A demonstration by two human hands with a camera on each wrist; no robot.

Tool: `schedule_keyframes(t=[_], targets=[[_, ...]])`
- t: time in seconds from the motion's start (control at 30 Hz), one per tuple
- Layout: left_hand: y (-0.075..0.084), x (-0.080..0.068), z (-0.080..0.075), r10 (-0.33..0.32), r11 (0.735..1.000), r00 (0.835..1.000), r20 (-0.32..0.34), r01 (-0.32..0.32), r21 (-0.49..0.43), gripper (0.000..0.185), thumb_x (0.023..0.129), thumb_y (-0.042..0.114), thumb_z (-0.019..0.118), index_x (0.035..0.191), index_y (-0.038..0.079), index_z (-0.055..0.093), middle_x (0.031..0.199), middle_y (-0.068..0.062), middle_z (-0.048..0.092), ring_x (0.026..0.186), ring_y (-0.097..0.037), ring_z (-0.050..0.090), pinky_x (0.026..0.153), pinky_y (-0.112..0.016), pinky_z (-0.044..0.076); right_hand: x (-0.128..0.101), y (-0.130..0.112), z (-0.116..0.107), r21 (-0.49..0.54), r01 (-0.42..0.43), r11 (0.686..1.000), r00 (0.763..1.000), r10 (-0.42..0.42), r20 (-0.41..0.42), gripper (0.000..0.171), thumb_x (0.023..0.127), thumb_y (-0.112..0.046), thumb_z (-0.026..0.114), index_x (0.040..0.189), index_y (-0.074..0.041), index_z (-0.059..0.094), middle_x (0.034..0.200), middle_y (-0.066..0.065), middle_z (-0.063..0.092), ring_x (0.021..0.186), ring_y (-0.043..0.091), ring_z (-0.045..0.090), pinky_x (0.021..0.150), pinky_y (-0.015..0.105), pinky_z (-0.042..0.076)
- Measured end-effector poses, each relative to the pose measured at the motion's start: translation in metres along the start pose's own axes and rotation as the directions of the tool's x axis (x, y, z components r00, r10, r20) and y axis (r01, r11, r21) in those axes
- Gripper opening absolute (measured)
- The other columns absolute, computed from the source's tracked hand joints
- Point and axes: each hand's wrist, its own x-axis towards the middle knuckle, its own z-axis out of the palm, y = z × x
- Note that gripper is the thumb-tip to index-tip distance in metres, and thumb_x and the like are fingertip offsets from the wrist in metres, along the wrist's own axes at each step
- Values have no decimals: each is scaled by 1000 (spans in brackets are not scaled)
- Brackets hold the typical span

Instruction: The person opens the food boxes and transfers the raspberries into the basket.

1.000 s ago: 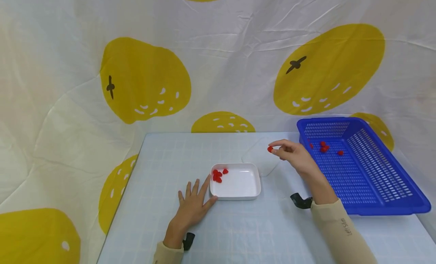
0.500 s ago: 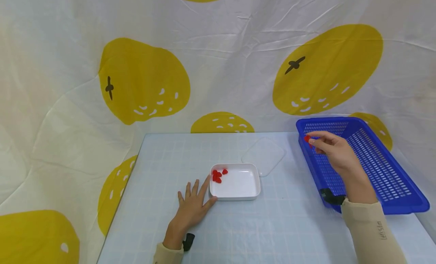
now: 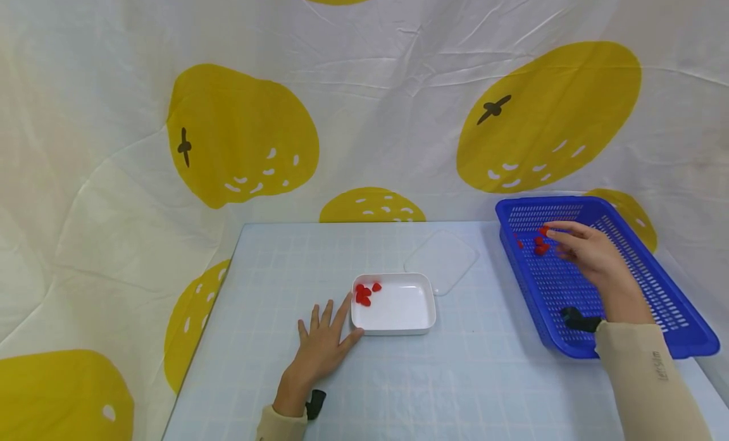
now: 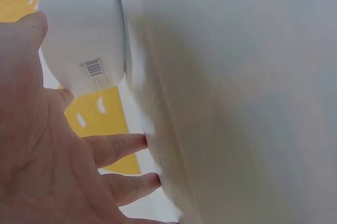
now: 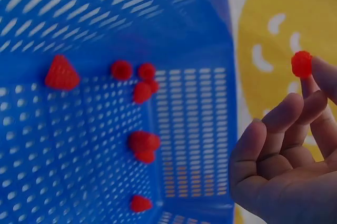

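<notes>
My right hand [image 3: 595,254] is over the blue basket [image 3: 523,289], pinching a small red raspberry [image 5: 301,65] between thumb and fingertip. The right wrist view has the other fingers loosely bent. Several more raspberries [image 5: 141,143] lie on the basket's perforated floor, mostly toward one end. My left hand [image 3: 320,349] rests on the table with fingers spread, its index finger and thumb at the left side of a white tray [image 3: 404,305]. In the left wrist view the tray's side wall shows a barcode [image 4: 93,67]. Several raspberries [image 3: 363,295] sit in the tray's left part.
A clear flat lid [image 3: 443,260] with rounded corners lies behind the tray and to its right. The table [image 3: 398,384] has a pale checked cover. Behind it hangs a white cloth [image 3: 387,112] printed with yellow fruit.
My right hand has moved right from beside the lid, over the basket's left rim and farther in over the basket, still holding the raspberry. The left hand and tray have stayed put.
</notes>
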Motion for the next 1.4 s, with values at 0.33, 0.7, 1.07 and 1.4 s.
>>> schedule_keyframes(t=[0.33,0.7,1.07,1.4], targets=[[1,0,-2,4,1000,1000,0,-4,-7,82,94,66,50,161,34,15,161,-20,26,147,-50,12,107,-77,1,10,17,-14,82,-80,993,996,82,-25,15,95,-26,71,108,-26,79,106,-15,60,74,13,58,67,25,51],[2,0,-3,10,1000,1000,-9,-10,-11,82,95,65,51,161,33,16,160,-21,27,146,-50,12,107,-77,2,8,10,-8,238,-26,971,999,34,-32,13,93,-16,73,99,-26,80,105,-13,59,63,11,55,60,24,50],[3,-1,-5,-3,1000,1000,9,3,-13,81,95,65,51,161,33,16,160,-20,27,146,-50,12,107,-77,2,-19,-29,40,137,127,982,991,-131,20,23,96,-22,70,118,-18,74,94,-1,53,74,15,51,70,21,51],[3,-2,-5,2,1000,1000,2,-2,-7,82,95,65,51,161,34,15,160,-20,27,146,-50,13,107,-77,3,-31,-33,115,-78,226,971,968,-214,133,22,99,-24,67,119,-15,70,81,1,56,80,19,56,76,27,50]])
